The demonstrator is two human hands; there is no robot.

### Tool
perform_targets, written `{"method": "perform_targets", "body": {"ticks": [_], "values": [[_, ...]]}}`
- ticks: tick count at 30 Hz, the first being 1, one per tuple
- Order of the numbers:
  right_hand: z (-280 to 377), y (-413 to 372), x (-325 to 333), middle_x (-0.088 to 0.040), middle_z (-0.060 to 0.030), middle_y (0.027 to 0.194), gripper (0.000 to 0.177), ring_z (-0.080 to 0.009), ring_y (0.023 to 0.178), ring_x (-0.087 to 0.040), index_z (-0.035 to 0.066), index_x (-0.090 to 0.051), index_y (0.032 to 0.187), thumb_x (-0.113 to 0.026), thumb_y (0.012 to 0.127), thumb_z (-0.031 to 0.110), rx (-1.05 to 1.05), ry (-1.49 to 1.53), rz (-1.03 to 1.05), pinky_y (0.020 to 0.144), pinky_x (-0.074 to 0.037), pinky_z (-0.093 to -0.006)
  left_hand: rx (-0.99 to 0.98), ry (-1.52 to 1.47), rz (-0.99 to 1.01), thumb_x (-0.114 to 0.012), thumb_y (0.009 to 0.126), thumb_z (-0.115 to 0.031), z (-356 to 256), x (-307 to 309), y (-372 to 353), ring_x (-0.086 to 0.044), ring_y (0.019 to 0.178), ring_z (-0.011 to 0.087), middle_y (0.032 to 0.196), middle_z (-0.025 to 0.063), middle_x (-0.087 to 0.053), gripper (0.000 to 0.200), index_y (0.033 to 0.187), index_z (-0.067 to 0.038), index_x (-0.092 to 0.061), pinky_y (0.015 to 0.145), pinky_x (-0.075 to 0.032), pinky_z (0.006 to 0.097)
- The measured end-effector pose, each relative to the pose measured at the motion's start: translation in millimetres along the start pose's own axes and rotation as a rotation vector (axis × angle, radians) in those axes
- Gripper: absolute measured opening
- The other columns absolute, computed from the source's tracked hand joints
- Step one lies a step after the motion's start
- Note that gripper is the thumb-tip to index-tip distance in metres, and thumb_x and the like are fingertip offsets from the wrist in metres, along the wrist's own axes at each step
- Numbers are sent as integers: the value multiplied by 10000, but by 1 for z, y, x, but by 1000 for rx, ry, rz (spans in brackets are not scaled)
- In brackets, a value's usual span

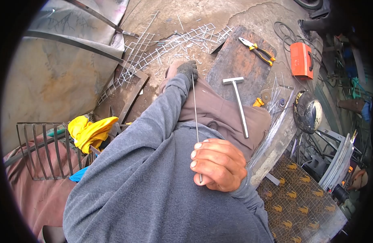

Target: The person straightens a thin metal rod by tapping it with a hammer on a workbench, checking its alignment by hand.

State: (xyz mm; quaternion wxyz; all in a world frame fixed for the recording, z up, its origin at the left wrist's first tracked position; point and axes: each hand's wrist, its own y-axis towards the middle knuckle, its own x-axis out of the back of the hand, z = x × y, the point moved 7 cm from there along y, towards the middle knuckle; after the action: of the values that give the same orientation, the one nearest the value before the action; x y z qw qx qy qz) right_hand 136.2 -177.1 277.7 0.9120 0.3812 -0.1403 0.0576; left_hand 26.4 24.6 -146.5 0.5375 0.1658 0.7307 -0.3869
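Observation:
A thin straight metal rod (195, 113) runs from my knee back toward my chest. My left hand (188, 69), in a dark glove at the end of a grey sleeve, grips the rod's far end by my knee. Bare, my right hand (217, 164) is closed around the near end, and a short piece of the rod pokes out below the fingers. A T-shaped metal piece (240, 103) lies along my brown trouser leg (219, 109), just right of the rod.
Ahead lie a cut wire mesh grid (174, 40) with scattered offcuts, a rusty steel plate (235, 60), yellow-handled pliers (257, 49) and an orange box (302, 60). A bundle of thin rods (275, 106) and a helmet (308, 111) sit right. Yellow cloth (89, 130) and a bar grate (40, 150) are left.

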Motion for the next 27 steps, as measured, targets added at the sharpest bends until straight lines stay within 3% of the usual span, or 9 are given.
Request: {"method": "perform_targets", "body": {"ticks": [2, 6, 9, 11, 14, 17, 20, 24, 27], "values": [[0, 0, 0, -694, -92, 807, 312, -230, 761, -707, 44, -639, 870, -652, 926, 351, -24, 25, 13, 674, -595, -353, -143, -45, -378, -382, 976, -207, 2, -49, -31, -354, 408, 159, 603, -38, -429, 88, 964, -207, -468, 351, -298, 331], [-3, 3, 8, -691, -60, 874, 262, -224, 822, -697, 61, -659, 904, -719, 863, 313, -37, 11, -37, 741, -587, -352, -22, 131, -166, -507, 863, -201, 0, -24, -19, -509, 565, 226, 711, -3, -491, 82, 937, -222, -478, 445, -376, 431], [-2, 3, 17, -699, -72, 900, 311, -233, 842, -700, 59, -664, 918, -688, 887, 367, 32, -4, -63, 757, -580, -359, -83, 164, -214, -512, 865, -197, -3, -7, -2, -494, 540, 207, 706, -5, -490, 90, 947, -218, -481, 427, -373, 399], [-5, 3, 26, -697, -86, 904, 334, -244, 854, -699, 53, -661, 932, -676, 894, 385, 27, 32, -104, 756, -582, -360, -55, 324, -511, -519, 887, -228, -5, 6, -4, -492, 520, 183, 674, -12, -497, 50, 885, -209, -474, 434, -405, 379], [-21, -5, 36, -672, -175, 969, 444, -294, 885, -691, -3, -618, 1045, -591, 947, 430, 40, 76, -233, 757, -601, -372, -170, 704, -460, -437, 969, -177, -4, -28, -15, -429, 439, 103, 601, -78, -446, 221, 758, -231, -475, 365, -332, 267], [-33, -19, 33, -664, -189, 1008, 465, -307, 922, -689, -17, -609, 1072, -561, 964, 433, 9, -39, -179, 766, -602, -370, -154, 1137, -625, -452, 966, -160, -31, 112, 41, -446, 451, 114, 600, -63, -449, 229, 747, -219, -490, 374, -346, 265], [-56, -41, 29, -663, -194, 1019, 499, -325, 965, -685, -22, -611, 1075, -500, 989, 457, -215, -62, -264, 804, -595, -390, -553, 1260, -373, -441, 967, -170, -43, 163, 71, -452, 461, 128, 597, -48, -448, 229, 748, -203, -501, 388, -363, 268], [-76, -47, 29, -671, -204, 1032, 559, -334, 994, -686, -31, -626, 1060, -368, 1039, 465, -298, -90, -317, 863, -571, -421, -456, 1428, -485, -405, 970, -169, -55, 213, 96, -451, 462, 138, 600, -37, -450, 241, 751, -190, -502, 395, -370, 270], [-76, -41, 21, -682, -203, 1027, 559, -339, 1001, -687, -18, -657, 1016, -417, 1017, 487, -259, 0, -180, 866, -572, -417, -538, 1359, -223, -408, 960, -193, -52, 191, 89, -448, 470, 144, 607, -36, -449, 211, 771, -182, -499, 408, -378, 297]]}}
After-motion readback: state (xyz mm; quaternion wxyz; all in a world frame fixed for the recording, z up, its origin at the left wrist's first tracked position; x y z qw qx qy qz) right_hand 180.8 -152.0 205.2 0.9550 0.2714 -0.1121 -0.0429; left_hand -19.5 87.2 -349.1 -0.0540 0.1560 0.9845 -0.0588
